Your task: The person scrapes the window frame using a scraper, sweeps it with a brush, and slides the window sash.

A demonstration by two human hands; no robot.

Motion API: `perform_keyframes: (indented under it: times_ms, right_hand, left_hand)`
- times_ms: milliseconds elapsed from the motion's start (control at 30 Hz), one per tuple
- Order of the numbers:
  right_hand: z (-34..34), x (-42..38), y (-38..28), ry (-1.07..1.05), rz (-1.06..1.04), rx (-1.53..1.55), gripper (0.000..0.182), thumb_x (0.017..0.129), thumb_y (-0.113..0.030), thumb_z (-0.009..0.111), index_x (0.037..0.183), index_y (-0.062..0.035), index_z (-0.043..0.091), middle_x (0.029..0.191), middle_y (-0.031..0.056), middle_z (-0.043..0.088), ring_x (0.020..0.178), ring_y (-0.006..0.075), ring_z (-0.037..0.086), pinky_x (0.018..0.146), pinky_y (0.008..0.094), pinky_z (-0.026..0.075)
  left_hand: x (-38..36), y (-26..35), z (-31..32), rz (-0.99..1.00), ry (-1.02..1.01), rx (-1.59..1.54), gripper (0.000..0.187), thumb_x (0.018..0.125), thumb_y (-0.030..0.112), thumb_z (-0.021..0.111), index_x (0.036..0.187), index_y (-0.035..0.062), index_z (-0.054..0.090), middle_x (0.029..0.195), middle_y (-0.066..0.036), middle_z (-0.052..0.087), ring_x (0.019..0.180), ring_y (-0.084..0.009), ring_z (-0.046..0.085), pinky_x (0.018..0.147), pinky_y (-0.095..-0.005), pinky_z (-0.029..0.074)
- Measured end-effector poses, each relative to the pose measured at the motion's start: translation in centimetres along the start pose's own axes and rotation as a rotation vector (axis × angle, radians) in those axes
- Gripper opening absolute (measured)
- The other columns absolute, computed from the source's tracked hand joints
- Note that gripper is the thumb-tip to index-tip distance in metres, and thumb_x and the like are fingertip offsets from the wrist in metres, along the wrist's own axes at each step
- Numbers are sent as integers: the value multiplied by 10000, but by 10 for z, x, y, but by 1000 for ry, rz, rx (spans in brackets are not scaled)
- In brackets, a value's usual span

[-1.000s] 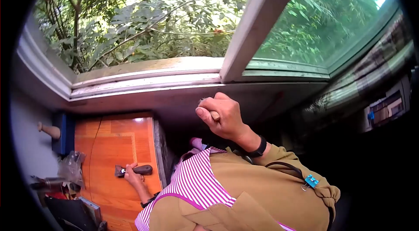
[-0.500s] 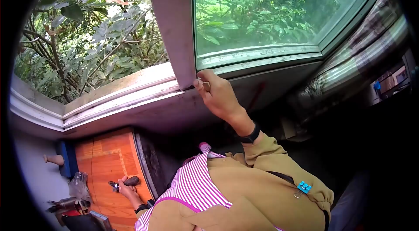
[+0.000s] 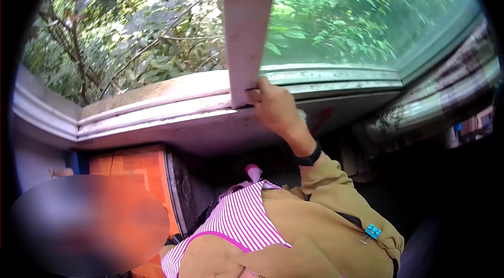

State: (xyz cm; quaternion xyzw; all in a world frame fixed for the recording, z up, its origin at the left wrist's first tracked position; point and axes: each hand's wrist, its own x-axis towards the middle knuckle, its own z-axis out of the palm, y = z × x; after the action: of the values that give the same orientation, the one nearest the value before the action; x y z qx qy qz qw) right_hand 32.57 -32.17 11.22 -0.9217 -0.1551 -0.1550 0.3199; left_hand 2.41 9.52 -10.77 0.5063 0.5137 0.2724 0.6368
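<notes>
My right hand (image 3: pixel 278 110) is raised to the foot of the pale upright window frame (image 3: pixel 249 31), at the corner of the glass pane (image 3: pixel 336 20). Its fingers are curled and pressed together against the frame's edge. Whatever may be pinched between them is too small or hidden to make out. A black band circles this wrist. My left hand cannot be seen; a large blurred patch covers the lower left, over part of the orange wooden tabletop (image 3: pixel 128 165).
The window sill track (image 3: pixel 157 115) runs leftward below an opening onto leafy branches (image 3: pixel 131 41). A checked curtain (image 3: pixel 436 78) hangs at right. My striped apron (image 3: pixel 236 209) and tan sleeve, with a blue binder clip (image 3: pixel 373 231), fill the lower middle.
The view has shifted, so the window frame and my right hand appear further right. My right hand stays at the frame's foot. My left hand, earlier holding a dark-handled tool, is now hidden.
</notes>
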Motion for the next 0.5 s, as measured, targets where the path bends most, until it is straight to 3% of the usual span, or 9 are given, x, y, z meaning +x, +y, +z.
perform_keyframes:
  times_ms: [133,200,500]
  right_hand:
    - [-8,7,0,-81,-28,-4,157,824,-154,601,915,-35,556,696,201,599,662,398,589,557,457,445]
    - [-8,7,0,-51,-81,-12,194,823,-214,605,859,-31,552,626,186,594,606,378,599,544,461,465]
    - [-12,7,-11,-88,-73,7,152,820,-120,616,908,-13,553,716,193,611,644,379,595,547,416,459]
  left_hand:
    - [-17,14,11,5,10,16,366,908,335,461,784,10,576,528,-27,497,321,-93,353,313,-231,215]
    - [-19,16,11,-32,13,35,363,914,330,457,781,13,575,513,-19,481,318,-77,325,311,-226,212]
    - [-22,17,12,-29,32,75,372,923,326,451,780,9,584,471,13,428,306,-67,283,307,-228,172]
